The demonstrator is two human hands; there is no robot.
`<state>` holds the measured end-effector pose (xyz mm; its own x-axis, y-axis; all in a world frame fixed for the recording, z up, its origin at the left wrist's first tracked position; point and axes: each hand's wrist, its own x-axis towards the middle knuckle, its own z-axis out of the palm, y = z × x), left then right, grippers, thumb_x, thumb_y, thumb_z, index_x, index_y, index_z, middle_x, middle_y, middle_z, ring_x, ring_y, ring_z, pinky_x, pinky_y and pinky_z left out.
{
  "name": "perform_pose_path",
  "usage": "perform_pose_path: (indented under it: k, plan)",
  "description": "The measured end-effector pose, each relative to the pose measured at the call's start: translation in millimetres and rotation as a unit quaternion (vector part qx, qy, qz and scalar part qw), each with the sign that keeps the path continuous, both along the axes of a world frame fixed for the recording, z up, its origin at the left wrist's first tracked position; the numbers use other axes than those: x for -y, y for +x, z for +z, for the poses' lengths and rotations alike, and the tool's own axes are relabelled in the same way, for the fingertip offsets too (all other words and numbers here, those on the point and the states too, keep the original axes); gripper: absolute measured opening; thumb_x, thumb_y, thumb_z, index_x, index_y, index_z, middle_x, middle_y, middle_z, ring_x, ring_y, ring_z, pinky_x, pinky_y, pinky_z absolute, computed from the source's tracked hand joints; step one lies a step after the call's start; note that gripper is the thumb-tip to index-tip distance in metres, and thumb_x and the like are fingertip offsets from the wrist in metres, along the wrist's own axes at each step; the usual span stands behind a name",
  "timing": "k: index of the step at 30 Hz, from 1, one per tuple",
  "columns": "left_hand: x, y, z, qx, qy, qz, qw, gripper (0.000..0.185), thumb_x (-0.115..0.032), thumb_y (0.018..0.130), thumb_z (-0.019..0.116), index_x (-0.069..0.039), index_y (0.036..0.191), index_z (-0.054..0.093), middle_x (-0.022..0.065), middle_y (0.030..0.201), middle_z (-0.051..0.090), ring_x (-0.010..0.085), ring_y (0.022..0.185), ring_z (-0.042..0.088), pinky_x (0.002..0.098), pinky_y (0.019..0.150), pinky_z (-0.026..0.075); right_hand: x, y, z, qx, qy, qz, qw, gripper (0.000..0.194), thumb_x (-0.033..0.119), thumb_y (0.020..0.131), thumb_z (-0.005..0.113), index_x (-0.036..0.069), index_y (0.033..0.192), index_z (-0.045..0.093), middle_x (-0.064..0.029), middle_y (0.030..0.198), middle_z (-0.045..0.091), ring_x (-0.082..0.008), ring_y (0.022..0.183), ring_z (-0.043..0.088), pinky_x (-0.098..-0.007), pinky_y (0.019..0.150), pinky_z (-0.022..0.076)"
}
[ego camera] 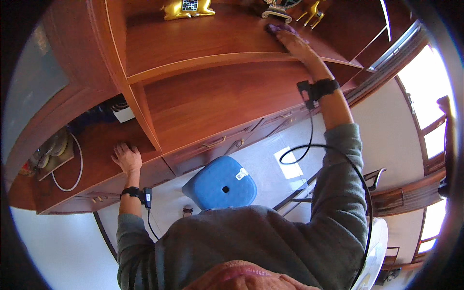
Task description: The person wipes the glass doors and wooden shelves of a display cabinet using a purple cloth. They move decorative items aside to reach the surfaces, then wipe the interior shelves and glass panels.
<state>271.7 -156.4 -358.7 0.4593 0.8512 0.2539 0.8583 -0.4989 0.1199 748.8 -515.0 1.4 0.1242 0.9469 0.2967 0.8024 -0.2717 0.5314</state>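
Note:
My right hand reaches far forward onto the upper wooden shelf and holds a dark purple cloth against its surface. Just beyond the cloth is the scrolled foot of an ornament stand. A standing golden deer figurine is to its right, and a reclining golden animal figurine sits farther left. My left hand rests palm down on the lower wooden counter, fingers spread and holding nothing, left of an upright divider.
A blue stool stands on the tiled floor by the cabinet drawers. On the counter's left are a looped white cable and a white box. A black cable hangs from my right wrist device.

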Motion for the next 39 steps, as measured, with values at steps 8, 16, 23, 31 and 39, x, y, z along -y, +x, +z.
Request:
perform_pose_path:
  k: [8, 16, 23, 31, 39]
  plan:
    - [3.7, -1.6, 7.7, 0.01, -0.008, -0.018, 1.0, 0.05, -0.032, 0.092, 0.052, -0.007, 0.135, 0.048, 0.0147, 0.143, 0.043, 0.032, 0.139, 0.033, 0.0605, 0.11, 0.024, -136.8, -153.9, -22.6, -0.126, 0.129, 0.132, 0.975, 0.034, 0.033, 0.093, 0.048, 0.016, 0.118, 0.064, -0.0045, 0.127, 0.061, -0.026, 0.119, 0.056, -0.0402, 0.101, 0.0448]
    - [10.2, 2.2, 14.5, -0.022, -0.041, -0.002, 0.999, 0.049, -0.034, 0.095, 0.044, -0.01, 0.136, 0.047, 0.0134, 0.147, 0.04, 0.0315, 0.139, 0.032, 0.0608, 0.111, 0.023, -210.4, -281.4, -12.1, -0.15, 0.19, 0.217, 0.945, 0.02, 0.025, 0.084, 0.055, 0.013, 0.093, 0.069, -0.0054, 0.102, 0.065, -0.0276, 0.1, 0.062, -0.0442, 0.077, 0.0531]
    - [3.6, 3.2, 1.1, -0.039, -0.021, -0.009, 0.999, 0.049, -0.035, 0.094, 0.045, -0.009, 0.134, 0.05, 0.0135, 0.143, 0.045, 0.0327, 0.137, 0.036, 0.0616, 0.11, 0.025, -130.5, -211.6, -28.0, -0.111, 0.278, 0.211, 0.93, 0.02, 0.028, 0.084, 0.052, 0.018, 0.09, 0.069, -0.0007, 0.098, 0.068, -0.0255, 0.098, 0.064, -0.0475, 0.074, 0.0512]
    - [-1.0, -3.1, -0.2, -0.029, -0.015, 0.007, 0.999, 0.05, -0.035, 0.091, 0.049, -0.01, 0.134, 0.05, 0.014, 0.139, 0.049, 0.0326, 0.135, 0.039, 0.0592, 0.11, 0.027, 25.5, -37.2, -17.9, 0.055, 0.093, -0.038, 0.993, 0.028, 0.017, 0.09, 0.047, 0.012, 0.109, 0.067, -0.0055, 0.124, 0.062, -0.0238, 0.116, 0.058, -0.0386, 0.092, 0.0514]
    - [1.7, -2.7, 1.4, 0.005, 0.011, 0.008, 1.0, 0.047, -0.033, 0.088, 0.052, -0.011, 0.13, 0.053, 0.0126, 0.134, 0.054, 0.03, 0.131, 0.044, 0.0564, 0.111, 0.027, -9.3, -32.0, 34.3, -0.029, -0.121, -0.069, 0.99, 0.032, 0.018, 0.092, 0.047, 0.007, 0.118, 0.063, -0.0118, 0.13, 0.058, -0.0282, 0.126, 0.05, -0.0366, 0.105, 0.0414]
